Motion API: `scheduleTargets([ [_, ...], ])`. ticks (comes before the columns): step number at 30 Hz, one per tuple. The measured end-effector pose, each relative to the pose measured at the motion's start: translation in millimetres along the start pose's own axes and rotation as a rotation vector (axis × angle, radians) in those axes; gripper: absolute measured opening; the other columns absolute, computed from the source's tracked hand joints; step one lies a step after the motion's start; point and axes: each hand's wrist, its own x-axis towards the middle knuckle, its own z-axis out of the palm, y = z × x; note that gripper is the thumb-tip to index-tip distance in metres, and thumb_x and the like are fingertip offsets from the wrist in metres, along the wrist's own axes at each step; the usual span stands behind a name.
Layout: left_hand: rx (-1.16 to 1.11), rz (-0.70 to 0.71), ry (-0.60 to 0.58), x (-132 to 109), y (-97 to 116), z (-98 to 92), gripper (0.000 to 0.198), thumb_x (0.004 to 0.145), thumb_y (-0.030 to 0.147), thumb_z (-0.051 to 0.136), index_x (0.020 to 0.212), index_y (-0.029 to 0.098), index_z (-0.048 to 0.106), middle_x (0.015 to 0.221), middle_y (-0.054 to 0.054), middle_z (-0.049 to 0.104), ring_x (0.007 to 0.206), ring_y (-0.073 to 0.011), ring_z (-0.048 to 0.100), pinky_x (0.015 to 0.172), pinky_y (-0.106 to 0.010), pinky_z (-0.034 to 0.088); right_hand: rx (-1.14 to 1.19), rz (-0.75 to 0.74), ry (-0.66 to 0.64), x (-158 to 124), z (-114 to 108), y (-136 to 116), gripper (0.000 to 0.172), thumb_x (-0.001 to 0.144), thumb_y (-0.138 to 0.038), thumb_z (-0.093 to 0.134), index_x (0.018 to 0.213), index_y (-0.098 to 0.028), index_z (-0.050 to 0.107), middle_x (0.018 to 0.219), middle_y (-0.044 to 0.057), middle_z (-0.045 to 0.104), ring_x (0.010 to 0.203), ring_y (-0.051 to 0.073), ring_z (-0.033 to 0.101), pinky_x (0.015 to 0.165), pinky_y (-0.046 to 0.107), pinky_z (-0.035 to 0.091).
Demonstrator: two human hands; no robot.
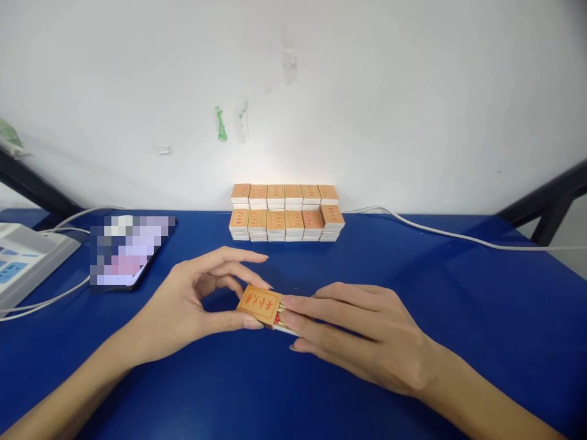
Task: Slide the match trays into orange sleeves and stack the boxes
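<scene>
My left hand [192, 305] pinches a matchbox [260, 304] between thumb and fingers, above the blue table. Its orange sleeve carries red characters and a printed border. The white inner tray [287, 329] sticks out of the sleeve on the right side, partly slid open. Inside lie matches [277, 318], some with red heads in sight. Fingertips of my right hand [367, 336] press on the matches and the tray's open end, and its thumb sits lower at the near side. Those fingers hide most of the tray.
Stacked matchboxes [284, 220] stand in two rows against the white wall [389, 110]. At left, a phone [132, 250] with a blurred screen lies on the blue table [206, 391], near a white power strip [32, 263]. A white cable [440, 234] runs along the back right.
</scene>
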Motion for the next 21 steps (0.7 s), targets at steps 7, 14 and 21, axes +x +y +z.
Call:
scheduleTargets([
  [7,-0.051,-0.023,0.005,0.8,1.0,0.4,0.063,0.088,0.025,0.097,0.145,0.034,0.071,0.121,-0.003,0.086,0.099,-0.0175,0.084,0.096,-0.029,0.071,-0.035,-0.002,0.015,-1.3,-0.3,-1.1,0.022,0.106,-0.023,0.081,0.127,-0.017,0.079,0.123,0.007,0.089,0.089,0.017,0.081,0.073,0.031,0.072],
  [14,-0.079,0.005,0.029,0.4,2.1,2.4,0.062,0.088,0.022,0.097,0.143,0.032,0.072,0.118,-0.003,0.086,0.096,-0.0162,0.082,0.093,-0.027,0.071,-0.101,-0.016,-0.004,-1.8,-4.9,-7.4,0.022,0.107,-0.023,0.08,0.128,-0.016,0.08,0.127,0.005,0.088,0.091,0.018,0.084,0.073,0.032,0.072],
  [21,-0.061,0.036,0.021,0.4,2.1,0.4,0.063,0.088,0.02,0.097,0.143,0.035,0.072,0.119,-0.002,0.086,0.097,-0.016,0.082,0.094,-0.026,0.071,-0.115,-0.032,-0.044,-1.1,-5.3,-9.0,0.022,0.106,-0.024,0.081,0.127,-0.018,0.082,0.131,0.007,0.087,0.092,0.019,0.084,0.075,0.034,0.074],
])
